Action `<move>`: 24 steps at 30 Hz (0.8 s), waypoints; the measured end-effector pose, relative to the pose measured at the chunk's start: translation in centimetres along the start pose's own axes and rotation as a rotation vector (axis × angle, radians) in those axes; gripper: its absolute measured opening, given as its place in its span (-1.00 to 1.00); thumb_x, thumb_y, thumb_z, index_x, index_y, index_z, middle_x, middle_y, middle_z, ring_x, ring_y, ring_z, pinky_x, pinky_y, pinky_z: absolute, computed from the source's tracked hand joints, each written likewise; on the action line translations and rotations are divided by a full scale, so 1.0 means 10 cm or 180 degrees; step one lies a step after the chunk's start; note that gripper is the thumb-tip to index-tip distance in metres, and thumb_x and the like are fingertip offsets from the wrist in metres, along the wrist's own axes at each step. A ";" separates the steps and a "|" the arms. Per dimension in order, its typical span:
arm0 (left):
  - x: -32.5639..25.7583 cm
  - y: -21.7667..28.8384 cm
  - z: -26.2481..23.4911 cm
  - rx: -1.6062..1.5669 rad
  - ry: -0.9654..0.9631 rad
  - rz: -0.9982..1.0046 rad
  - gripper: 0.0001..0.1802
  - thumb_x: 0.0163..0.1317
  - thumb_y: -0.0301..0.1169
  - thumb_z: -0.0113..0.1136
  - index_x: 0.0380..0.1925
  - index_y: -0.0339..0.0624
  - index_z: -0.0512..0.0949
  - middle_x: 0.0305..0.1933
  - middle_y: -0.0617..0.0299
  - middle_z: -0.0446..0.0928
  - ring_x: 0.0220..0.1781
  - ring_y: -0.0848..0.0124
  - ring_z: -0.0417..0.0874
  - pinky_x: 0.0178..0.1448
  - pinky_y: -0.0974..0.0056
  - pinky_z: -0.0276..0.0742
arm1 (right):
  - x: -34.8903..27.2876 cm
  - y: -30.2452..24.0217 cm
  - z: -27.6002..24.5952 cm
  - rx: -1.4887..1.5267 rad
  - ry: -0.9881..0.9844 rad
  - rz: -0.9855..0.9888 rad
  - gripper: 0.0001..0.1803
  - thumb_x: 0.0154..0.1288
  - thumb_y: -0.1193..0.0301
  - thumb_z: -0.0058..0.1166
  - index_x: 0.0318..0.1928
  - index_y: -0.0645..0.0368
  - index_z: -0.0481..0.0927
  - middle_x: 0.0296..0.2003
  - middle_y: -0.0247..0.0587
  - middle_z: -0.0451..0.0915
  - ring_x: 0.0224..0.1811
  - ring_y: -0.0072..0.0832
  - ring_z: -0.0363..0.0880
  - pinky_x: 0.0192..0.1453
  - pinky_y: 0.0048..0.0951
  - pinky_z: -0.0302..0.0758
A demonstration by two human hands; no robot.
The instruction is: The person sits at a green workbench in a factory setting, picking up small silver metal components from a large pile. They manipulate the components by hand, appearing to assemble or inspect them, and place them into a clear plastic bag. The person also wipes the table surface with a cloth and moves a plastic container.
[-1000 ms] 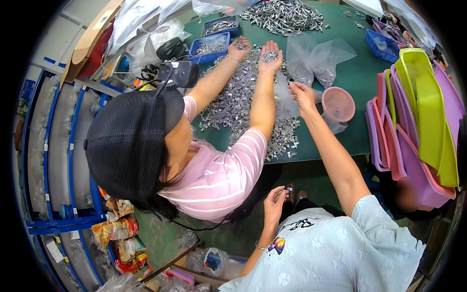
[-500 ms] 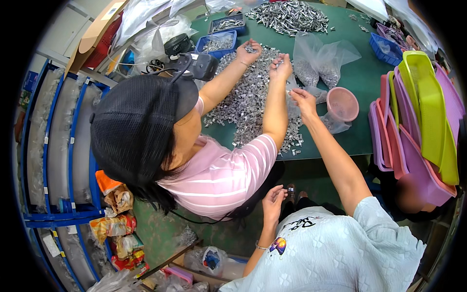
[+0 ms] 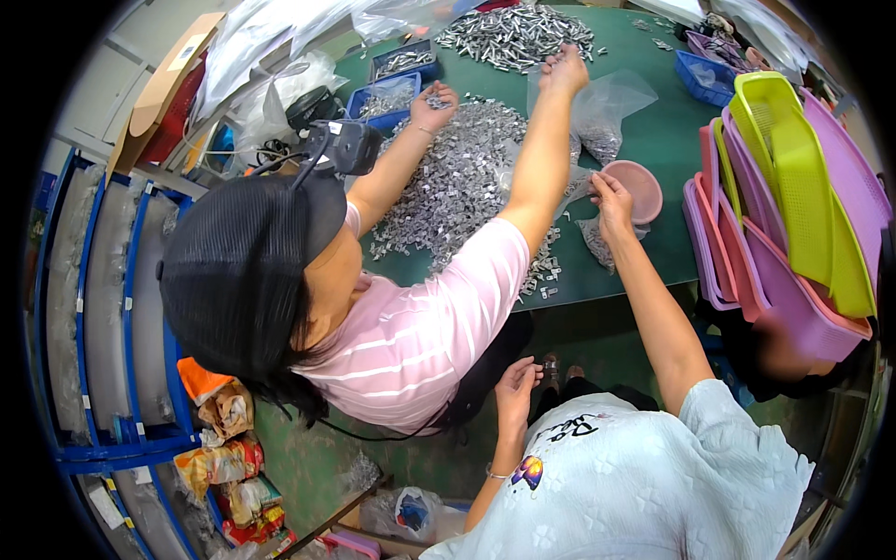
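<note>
Since the earlier frame, the co-worker's right hand [image 3: 566, 71] is reaching farther toward twelve o'clock, and its curled fingers are now hovering near the lower right end of the rod pile [image 3: 513, 37]; what it is holding is not showing. The wearer's right hand [image 3: 611, 200] is sitting closer to the pink bowl [image 3: 642, 189] than before, its fingertips now overlapping the rim in view.

Grip, right: thumb and fingers are pinching the edge of a clear plastic bag [image 3: 572, 189]. The bag is extending from the fingertips toward nine o'clock, between the hand and the heap of small grey metal parts [image 3: 443, 182]. The pink bowl is standing just beside the hand at two o'clock. A filled bag [image 3: 595, 245] is lying at about half past six, next to the wrist, and a second filled bag [image 3: 600, 140] is standing at twelve o'clock on the green table [image 3: 667, 126].

Grip, left: the left hand [image 3: 515, 385] is hanging at seven o'clock from the right, well below the table edge, fingers loosely bent; whether they are gripping anything cannot be told.

The co-worker's left hand [image 3: 434, 108] is cupping grey parts near the blue tray [image 3: 371, 119], at the heap's eleven o'clock
</note>
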State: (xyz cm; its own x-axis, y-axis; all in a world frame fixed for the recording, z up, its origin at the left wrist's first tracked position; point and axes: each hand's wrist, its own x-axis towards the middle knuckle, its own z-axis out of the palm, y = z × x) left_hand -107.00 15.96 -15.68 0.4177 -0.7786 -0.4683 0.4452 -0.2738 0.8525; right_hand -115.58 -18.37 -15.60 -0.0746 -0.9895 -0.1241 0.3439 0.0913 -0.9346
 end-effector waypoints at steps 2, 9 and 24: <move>0.00 0.01 0.02 0.0018 -0.0024 -0.0040 -0.73 0.24 -0.44 0.05 -0.09 -0.35 0.45 -0.25 0.16 0.55 -0.25 0.50 0.54 -0.13 0.45 0.46 | 0.11 -0.02 -0.13 -0.0099 0.0013 0.0053 -0.79 0.14 0.42 0.14 -0.23 0.25 0.55 -0.40 -0.35 0.58 -0.42 -0.67 0.47 -0.40 -0.67 0.34; 0.00 0.10 0.10 0.0048 -0.0163 -0.0144 -0.73 0.24 -0.44 0.04 -0.09 -0.35 0.45 -0.25 0.18 0.55 -0.24 0.51 0.54 -0.13 0.46 0.46 | 0.19 -0.12 -0.29 0.0281 -0.0057 0.0253 -0.79 0.15 0.44 0.12 -0.22 0.30 0.53 -0.39 -0.27 0.59 -0.42 -0.64 0.49 -0.40 -0.66 0.40; 0.02 0.03 0.15 -0.0081 -0.0241 -0.0260 -0.74 0.24 -0.46 0.04 -0.09 -0.36 0.45 -0.26 0.16 0.55 -0.27 0.52 0.54 -0.16 0.48 0.46 | 0.05 -0.17 -0.33 -0.0214 -0.0225 0.0079 -0.79 0.12 0.49 0.13 -0.22 0.33 0.51 -0.40 -0.25 0.59 -0.42 -0.60 0.55 -0.41 -0.66 0.41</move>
State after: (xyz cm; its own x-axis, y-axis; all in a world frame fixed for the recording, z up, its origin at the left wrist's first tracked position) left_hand -107.96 14.93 -15.20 0.3187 -0.7949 -0.5164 0.4957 -0.3246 0.8055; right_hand -119.25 -18.69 -15.16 0.0002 -0.9920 -0.1259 0.2809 0.1209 -0.9521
